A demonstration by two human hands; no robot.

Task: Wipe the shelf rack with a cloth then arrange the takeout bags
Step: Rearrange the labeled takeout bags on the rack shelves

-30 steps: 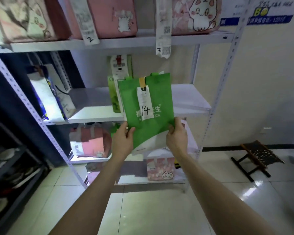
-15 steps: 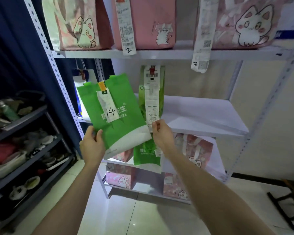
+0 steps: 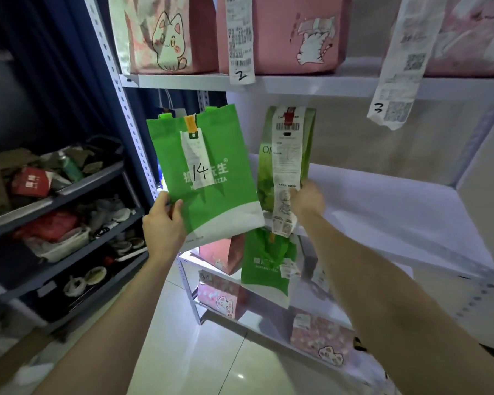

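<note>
- Arranging step: left hand point(image 3: 163, 220) pinches the green bag point(image 3: 211, 195) by its lower corner, before the middle shelf point(image 3: 382, 212), at its left end.
- Right hand point(image 3: 307, 199) apparently grips the pale bag point(image 3: 265, 166) standing on that shelf.
- Next: stand the green bag alongside.

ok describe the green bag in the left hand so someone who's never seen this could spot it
Find the white shelf rack, then look just right of its left front post. The left hand holds a bright green bag there, tilted, with a white band along the bottom. Unlike the paler green bag beside it, its receipt bears a handwritten 14.
</note>
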